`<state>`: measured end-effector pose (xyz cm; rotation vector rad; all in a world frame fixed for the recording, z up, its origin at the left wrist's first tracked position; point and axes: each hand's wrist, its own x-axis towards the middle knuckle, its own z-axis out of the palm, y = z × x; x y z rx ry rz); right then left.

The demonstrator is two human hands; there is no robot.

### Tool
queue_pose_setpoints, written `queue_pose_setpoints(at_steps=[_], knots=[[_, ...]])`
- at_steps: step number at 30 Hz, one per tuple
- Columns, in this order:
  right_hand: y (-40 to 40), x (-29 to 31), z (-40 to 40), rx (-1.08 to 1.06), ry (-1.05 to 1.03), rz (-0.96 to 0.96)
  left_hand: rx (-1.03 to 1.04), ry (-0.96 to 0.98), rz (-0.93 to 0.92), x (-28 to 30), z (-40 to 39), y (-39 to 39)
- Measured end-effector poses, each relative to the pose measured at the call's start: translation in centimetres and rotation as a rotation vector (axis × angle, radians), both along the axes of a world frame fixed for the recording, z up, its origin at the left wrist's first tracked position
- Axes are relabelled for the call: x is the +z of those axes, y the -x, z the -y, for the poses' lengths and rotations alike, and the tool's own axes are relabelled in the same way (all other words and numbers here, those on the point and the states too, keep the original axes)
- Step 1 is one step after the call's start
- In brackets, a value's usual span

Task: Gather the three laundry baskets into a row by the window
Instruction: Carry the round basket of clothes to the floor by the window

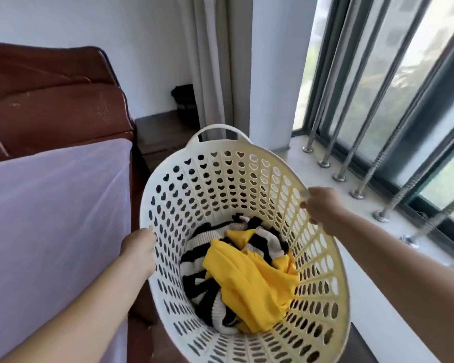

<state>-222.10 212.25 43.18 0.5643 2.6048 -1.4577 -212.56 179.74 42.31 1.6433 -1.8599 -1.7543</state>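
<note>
A white plastic laundry basket (220, 179) with heart-shaped holes fills the middle of the view, tilted toward me. Inside lie a yellow garment (249, 279) and a black-and-white striped knit (202, 292). My left hand (139, 250) grips the basket's left rim. My right hand (323, 208) grips the right rim. The basket is held up off the floor, just left of the window sill (333, 195). Only this one basket is in view.
The window (404, 87) with metal bars (364, 100) runs along the right. A bed with a pale lilac sheet (53, 218) and brown headboard (50, 106) stands at the left. A dark nightstand (163, 132), a black bin (185, 103) and a curtain (212, 61) are ahead.
</note>
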Motion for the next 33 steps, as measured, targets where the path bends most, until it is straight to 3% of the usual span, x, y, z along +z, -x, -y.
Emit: queue_pose_setpoints(at_steps=[15, 23, 33], knots=[[28.3, -7.2, 10.8, -0.018, 0.082, 0.041, -0.015, 0.046, 0.086, -6.0, 9.5, 26.9], [40.2, -12.9, 15.8, 0.066, -0.084, 0.103, -0.035, 0.028, 0.175, -15.0, 14.8, 39.0], [50.7, -29.1, 21.3, 0.061, -0.244, 0.197, -0.153, -0.009, 0.331, -31.4, 20.0, 51.7]])
